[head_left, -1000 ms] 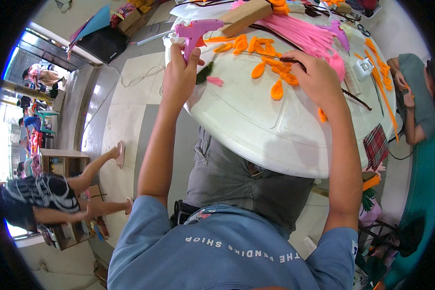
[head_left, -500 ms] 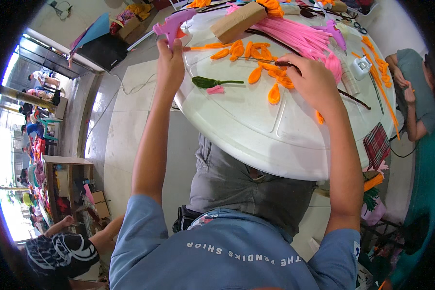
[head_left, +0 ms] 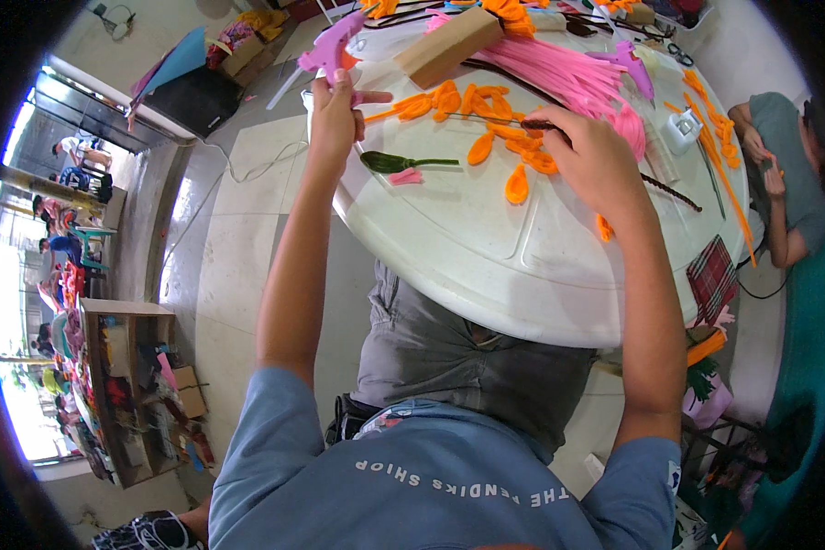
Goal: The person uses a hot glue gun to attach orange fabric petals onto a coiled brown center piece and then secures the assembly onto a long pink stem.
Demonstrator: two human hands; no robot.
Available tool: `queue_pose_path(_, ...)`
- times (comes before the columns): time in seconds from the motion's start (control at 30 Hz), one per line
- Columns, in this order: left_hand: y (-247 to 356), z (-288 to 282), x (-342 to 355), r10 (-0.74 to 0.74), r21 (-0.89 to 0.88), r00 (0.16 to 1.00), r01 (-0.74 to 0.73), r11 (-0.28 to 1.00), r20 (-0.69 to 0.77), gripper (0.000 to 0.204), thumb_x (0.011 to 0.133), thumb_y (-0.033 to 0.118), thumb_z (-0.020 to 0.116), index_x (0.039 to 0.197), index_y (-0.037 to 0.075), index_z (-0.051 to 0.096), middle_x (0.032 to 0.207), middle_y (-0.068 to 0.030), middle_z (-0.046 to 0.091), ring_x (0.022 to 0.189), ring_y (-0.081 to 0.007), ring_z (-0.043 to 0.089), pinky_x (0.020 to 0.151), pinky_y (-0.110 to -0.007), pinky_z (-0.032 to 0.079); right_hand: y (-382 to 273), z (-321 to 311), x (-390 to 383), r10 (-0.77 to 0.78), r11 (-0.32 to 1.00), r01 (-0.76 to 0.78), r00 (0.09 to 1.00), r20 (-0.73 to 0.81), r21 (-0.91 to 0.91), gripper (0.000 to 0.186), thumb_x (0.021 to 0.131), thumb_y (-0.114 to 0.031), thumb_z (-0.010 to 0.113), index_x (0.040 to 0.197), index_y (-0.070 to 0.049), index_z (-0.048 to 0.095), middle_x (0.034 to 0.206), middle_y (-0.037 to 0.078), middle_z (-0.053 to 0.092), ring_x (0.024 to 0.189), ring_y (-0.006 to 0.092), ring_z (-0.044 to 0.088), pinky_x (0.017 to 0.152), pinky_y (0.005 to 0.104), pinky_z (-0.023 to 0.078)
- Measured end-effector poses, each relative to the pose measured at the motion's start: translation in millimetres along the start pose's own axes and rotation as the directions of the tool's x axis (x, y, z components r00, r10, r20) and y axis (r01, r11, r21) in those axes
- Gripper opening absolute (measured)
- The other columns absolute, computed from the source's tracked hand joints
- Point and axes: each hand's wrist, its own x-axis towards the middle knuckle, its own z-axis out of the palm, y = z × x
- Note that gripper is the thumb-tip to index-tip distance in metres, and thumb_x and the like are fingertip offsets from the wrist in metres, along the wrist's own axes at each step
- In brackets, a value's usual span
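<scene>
My left hand (head_left: pixel 333 117) is closed around the handle of a purple glue gun (head_left: pixel 332 48) at the table's left edge, one finger stretched out to the right. My right hand (head_left: pixel 596 151) grips a brown fuzzy-wrapped wire stem (head_left: pixel 675 191); its thin bare wire end points left across orange looped pipe-cleaner petals (head_left: pixel 528 139). More orange petals (head_left: pixel 444 99) lie between my hands. Below them on the white table (head_left: pixel 458 247) rest a green leaf-shaped pipe-cleaner piece (head_left: pixel 390 162) and a small pink piece (head_left: pixel 405 177).
A cardboard block (head_left: pixel 449 48) and a bundle of pink pipe cleaners (head_left: pixel 559 78) lie at the far side. A second purple glue gun (head_left: pixel 631 64) and a white plug-like block (head_left: pixel 682 131) are on the right. Another person (head_left: pixel 784 165) sits at the right edge. A wooden shelf (head_left: pixel 128 385) stands left.
My left hand and the glue gun have shifted slightly right and up, and one finger has stretched out. My right hand has hardly moved. A person at lower left has moved mostly out of view.
</scene>
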Motion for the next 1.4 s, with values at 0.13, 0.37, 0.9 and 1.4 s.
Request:
queue_pose_path(0.13, -9.5, -22.3, -11.4, 0.162, 0.142, 0.968, -0.136, 0.981, -0.193, 0.036, 0.109, 0.040, 0.048, 0.113, 0.004, 0.042, 0.089, -0.0119, 0.070, 0.059, -0.0124, 0.050, 0.054, -0.029, 0.044, 2.1, 0.8, -0.9, -0.012, 1.000, 0.012, 1.000, -0.020, -0.009, 0.029, 0.096, -0.022, 0.055, 0.118, -0.013, 0.071, 0.091, 0.018, 0.073, 0.082, 0.0360, 0.070, 0.074, 0.0469, 0.055)
queue_pose_path(0.37, -30.3, -43.2, -38.8, 0.313, 0.656, 0.931, -0.119, 0.745, -0.188, 0.037, 0.102, 0.038, 0.059, 0.109, 0.003, 0.049, 0.096, -0.0212, 0.063, 0.081, -0.0357, 0.059, 0.076, -0.046, 0.047, -3.0, -1.2, -1.4, 0.030, 1.000, -0.029, 0.999, 0.016, -0.005, 0.029, 0.097, -0.023, 0.055, 0.118, -0.014, 0.071, 0.092, 0.017, 0.073, 0.082, 0.0341, 0.071, 0.075, 0.0457, 0.055)
queue_pose_path(0.9, -37.4, -36.0, -44.3, 0.309, 0.750, 0.945, -0.127, 0.649, -0.107, 0.045, 0.095, 0.042, 0.070, 0.109, 0.000, 0.063, 0.098, -0.0152, 0.066, 0.096, -0.0310, 0.056, 0.085, -0.044, 0.046, -3.8, -0.4, -1.2, 0.032, 0.999, -0.031, 0.999, 0.020, -0.018, 0.030, 0.097, -0.022, 0.054, 0.118, -0.013, 0.072, 0.094, 0.015, 0.074, 0.082, 0.0320, 0.072, 0.076, 0.0441, 0.056)
queue_pose_path(1.4, -51.2, -43.3, -34.4, 0.398, 0.726, 0.912, -0.205, 0.656, -0.102, 0.046, 0.092, 0.039, 0.073, 0.114, 0.000, 0.064, 0.087, -0.0135, 0.067, 0.075, -0.0228, 0.062, 0.069, -0.038, 0.050, -4.2, 0.4, -1.5, 0.017, 0.999, -0.016, 1.000, 0.009, -0.048, 0.030, 0.097, -0.022, 0.054, 0.118, -0.013, 0.072, 0.095, 0.015, 0.074, 0.085, 0.0326, 0.072, 0.079, 0.0444, 0.056)
